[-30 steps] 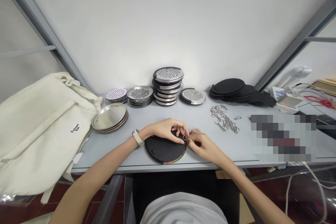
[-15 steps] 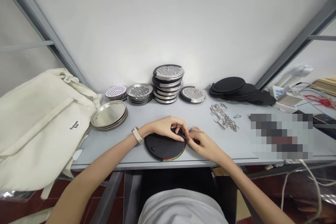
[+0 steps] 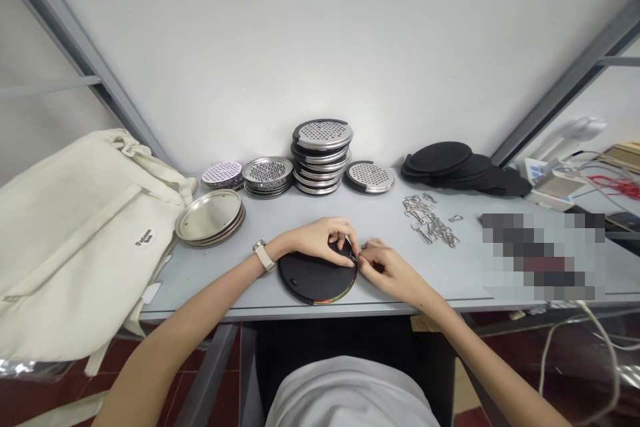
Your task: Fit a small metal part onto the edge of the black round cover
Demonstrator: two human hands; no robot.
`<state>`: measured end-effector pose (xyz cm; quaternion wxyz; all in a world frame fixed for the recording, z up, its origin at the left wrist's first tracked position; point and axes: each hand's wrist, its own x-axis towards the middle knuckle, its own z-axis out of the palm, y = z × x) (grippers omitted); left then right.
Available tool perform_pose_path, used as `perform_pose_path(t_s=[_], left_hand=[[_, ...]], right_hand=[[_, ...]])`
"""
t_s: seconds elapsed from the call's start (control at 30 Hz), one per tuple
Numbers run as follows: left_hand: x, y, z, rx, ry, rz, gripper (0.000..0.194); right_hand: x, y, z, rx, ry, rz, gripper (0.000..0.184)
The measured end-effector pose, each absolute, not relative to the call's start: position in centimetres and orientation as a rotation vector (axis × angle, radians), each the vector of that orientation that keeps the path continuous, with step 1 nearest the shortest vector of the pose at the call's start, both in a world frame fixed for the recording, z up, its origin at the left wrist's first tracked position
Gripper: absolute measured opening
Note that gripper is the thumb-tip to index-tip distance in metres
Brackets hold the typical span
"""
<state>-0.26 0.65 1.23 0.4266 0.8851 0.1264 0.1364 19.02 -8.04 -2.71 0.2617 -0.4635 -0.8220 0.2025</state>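
A black round disc (image 3: 320, 277) with a coloured right rim lies flat at the table's front edge. Over its upper part rests my left hand (image 3: 325, 240), wearing a watch at the wrist, thumb and fingers closed at the disc's right edge. A small wire-like metal carabiner clip (image 3: 354, 255) shows between its fingertips, mostly hidden. My right hand (image 3: 387, 270) pinches at the same spot from the right, its fingertips meeting the left ones. More loose carabiner clips (image 3: 433, 221) lie in a heap to the right.
Along the wall stand a tall stack of round graters (image 3: 323, 160), a single grater (image 3: 371, 177), lower grater stacks (image 3: 267, 177) and black discs (image 3: 450, 167). Plain metal plates (image 3: 210, 213) sit at left beside a cream bag (image 3: 90, 240). Cables (image 3: 545, 360) hang at right.
The view has shifted slightly. Both hands stay at the disc's right edge, with only small finger movement around the metal clip.
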Motion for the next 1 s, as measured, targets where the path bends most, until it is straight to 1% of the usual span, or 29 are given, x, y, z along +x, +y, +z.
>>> perform_pose_path(t_s=[0.2,0.73,1.0], left_hand=[[-0.36,0.67,1.03,2.213,0.305,0.367,0.016],[-0.24,0.7,1.04,2.168,0.313,0.342,0.015],[-0.17,0.87,0.92,2.124,0.317,0.311,0.027]], right_hand=[[19.04,-8.01,-2.68,-1.262,-2.233,0.543,0.038],[19.07,-7.96,-2.55,-1.25,-2.246,0.544,0.036],[19.15,-8.02,-2.57,-1.24,-2.248,0.551,0.037]])
